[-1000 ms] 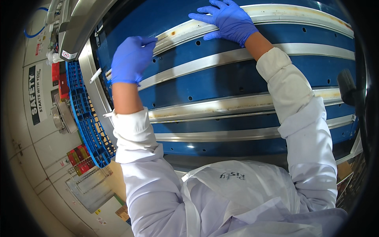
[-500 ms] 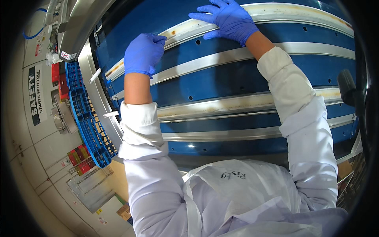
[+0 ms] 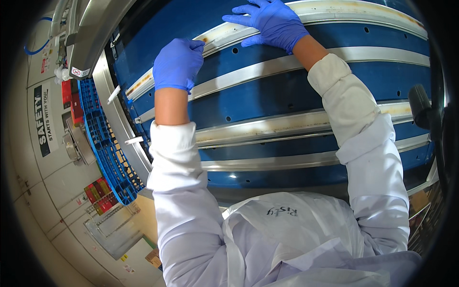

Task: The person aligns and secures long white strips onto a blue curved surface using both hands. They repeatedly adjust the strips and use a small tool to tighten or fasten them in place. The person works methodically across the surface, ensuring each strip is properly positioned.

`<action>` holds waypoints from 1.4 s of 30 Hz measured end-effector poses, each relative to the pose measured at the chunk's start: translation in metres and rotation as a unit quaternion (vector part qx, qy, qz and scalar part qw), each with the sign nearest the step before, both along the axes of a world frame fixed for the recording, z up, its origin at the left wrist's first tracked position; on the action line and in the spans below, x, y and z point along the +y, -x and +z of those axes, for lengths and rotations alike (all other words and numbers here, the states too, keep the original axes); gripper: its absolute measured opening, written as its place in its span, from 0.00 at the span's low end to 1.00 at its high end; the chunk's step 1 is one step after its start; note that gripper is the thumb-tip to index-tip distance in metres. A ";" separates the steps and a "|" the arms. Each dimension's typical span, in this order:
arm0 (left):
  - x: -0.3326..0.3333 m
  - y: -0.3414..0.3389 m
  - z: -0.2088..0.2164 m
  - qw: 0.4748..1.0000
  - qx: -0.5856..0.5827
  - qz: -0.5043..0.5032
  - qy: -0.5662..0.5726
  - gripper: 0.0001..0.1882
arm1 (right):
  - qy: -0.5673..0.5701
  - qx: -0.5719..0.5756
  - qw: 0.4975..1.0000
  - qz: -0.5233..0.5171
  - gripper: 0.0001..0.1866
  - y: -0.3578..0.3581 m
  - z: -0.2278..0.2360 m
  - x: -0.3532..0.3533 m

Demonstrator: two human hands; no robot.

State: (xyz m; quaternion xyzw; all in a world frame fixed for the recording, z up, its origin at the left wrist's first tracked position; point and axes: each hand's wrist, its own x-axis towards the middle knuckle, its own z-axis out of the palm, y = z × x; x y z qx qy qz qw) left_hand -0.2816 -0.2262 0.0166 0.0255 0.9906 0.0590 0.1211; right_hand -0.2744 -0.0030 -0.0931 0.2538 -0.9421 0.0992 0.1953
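My left hand (image 3: 177, 65), in a blue glove, is closed over the farthest metal rail (image 3: 334, 10). Its fingers curl away from view, so what they hold, if anything, is hidden. The rail is pale, with rust-brown stains, and runs across a blue panel (image 3: 267, 93) with small round holes. Farther right, my right hand (image 3: 277, 25), also gloved in blue, is open with its fingers spread at the same rail. It appears to lie against the rail, with nothing seen in it.
Nearer me, more metal rails (image 3: 267, 126) cross the panel. A metal frame (image 3: 114, 103) with white pegs edges its left side, beside a blue plastic pallet (image 3: 103, 138). A metal arm (image 3: 93, 36) rises at upper left. At right is a dark knob (image 3: 420, 106).
My left hand has shifted slightly right along the far rail. My right hand stays spread at the rail, a little farther left in view. The whole view has tilted slightly.
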 end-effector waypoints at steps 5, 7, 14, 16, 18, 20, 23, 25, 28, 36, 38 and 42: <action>-0.009 0.001 0.002 0.997 0.033 -0.064 -0.015 0.13 | 0.003 -0.021 1.000 0.002 0.36 0.001 0.003 0.001; -0.008 0.001 0.006 0.996 0.020 -0.046 -0.073 0.13 | 0.009 0.001 1.000 0.003 0.37 0.000 -0.001 0.002; 0.020 -0.005 0.015 0.999 -0.008 0.001 -0.035 0.12 | 0.003 -0.028 1.000 -0.004 0.37 0.000 0.000 0.004; 0.013 -0.008 0.005 0.999 0.028 -0.029 -0.036 0.12 | 0.021 0.010 1.000 0.006 0.37 0.001 -0.003 0.001; 0.021 -0.006 -0.005 0.998 0.035 -0.043 0.016 0.13 | 0.018 0.013 1.000 0.005 0.37 0.002 -0.006 -0.001; 0.026 -0.010 0.009 1.000 0.005 -0.022 -0.002 0.15 | 0.018 0.022 1.000 0.005 0.38 0.004 -0.009 -0.001; 0.029 -0.009 0.018 0.998 0.014 -0.018 -0.065 0.14 | 0.022 0.030 0.999 -0.003 0.38 0.004 -0.013 0.005; 0.038 -0.014 0.009 0.999 0.015 -0.025 -0.014 0.14 | 0.031 0.023 0.999 0.008 0.38 0.004 -0.009 0.000; 0.032 -0.007 0.004 0.999 0.014 -0.050 0.004 0.14 | 0.025 0.016 1.000 0.004 0.39 0.004 -0.007 -0.002; 0.011 0.014 -0.015 0.988 -0.072 -0.044 -0.130 0.16 | 0.022 0.019 1.000 0.004 0.39 0.002 -0.008 -0.002; -0.007 0.020 -0.025 0.984 -0.074 -0.032 -0.162 0.16 | 0.021 0.021 1.000 0.003 0.38 0.003 -0.007 0.000; -0.043 0.027 -0.027 0.973 -0.119 0.039 -0.194 0.16 | 0.022 0.012 1.000 0.009 0.39 0.000 -0.007 0.001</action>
